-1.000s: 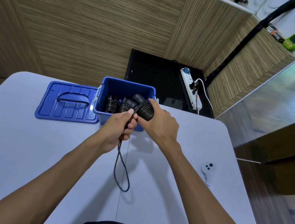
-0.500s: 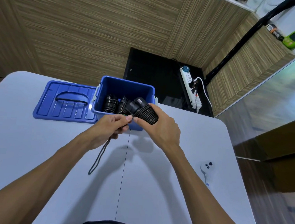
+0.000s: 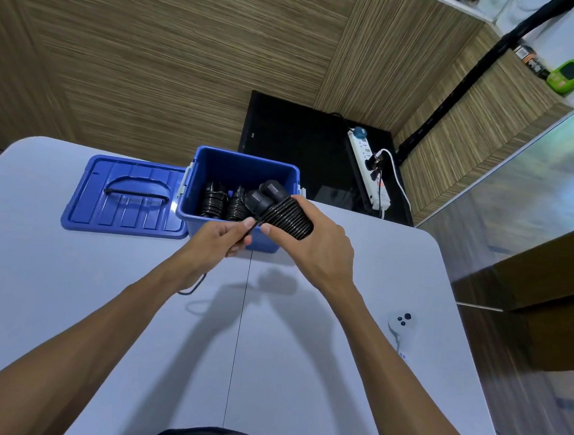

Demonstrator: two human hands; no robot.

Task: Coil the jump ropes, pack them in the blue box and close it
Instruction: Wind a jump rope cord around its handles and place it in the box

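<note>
Hands [image 3: 314, 243] both gripping one coiled rope [image 3: 287, 215], two coils [image 3: 225, 204] in blue box [image 3: 248, 166]

Shorter loose rope tail [image 3: 193, 287] than before

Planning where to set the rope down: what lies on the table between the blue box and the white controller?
In the head view, the table between the blue box and the white controller is bare; only the right hand hangs above it.

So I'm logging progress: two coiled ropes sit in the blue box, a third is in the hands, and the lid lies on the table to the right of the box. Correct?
Not quite. In the head view the lid lies on the table to the left of the blue box, not the right. The rest stands: two coiled ropes sit inside, and the third rope is held by the right hand and left hand.
</note>
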